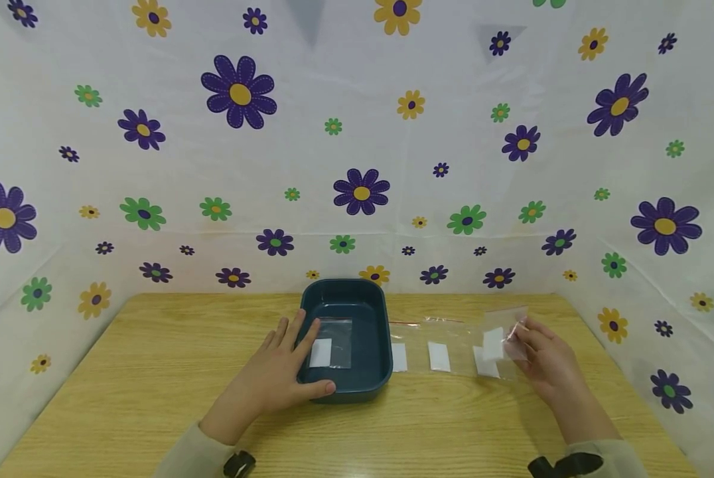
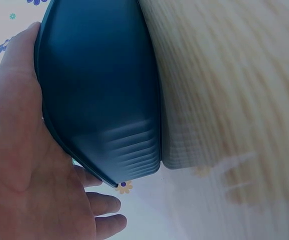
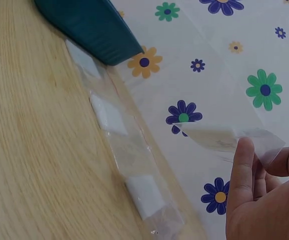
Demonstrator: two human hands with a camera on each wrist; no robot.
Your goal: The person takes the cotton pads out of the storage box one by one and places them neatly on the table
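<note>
My left hand (image 1: 279, 372) lies spread with straight fingers along the left rim of a dark blue plastic basin (image 1: 363, 382). Its palm rests by the rim in the left wrist view, beside the ribbed outer wall. Inside the basin is a clear zip bag (image 1: 341, 358) with a white square piece in it. Between thumb and fingers, my right hand (image 1: 548, 358) pinches another clear zip bag (image 1: 494, 338) holding a white piece. The pinched bag (image 3: 209, 136) is raised above the table and tilted in the right wrist view.
Three more clear bags (image 1: 438, 356) with white pieces lie in an overlapping row right of the basin, the nearest partly behind its wall. They rest on a wood-grain table (image 1: 172, 372). A white cloth (image 1: 309, 153) with printed flowers hangs behind the table and along both sides.
</note>
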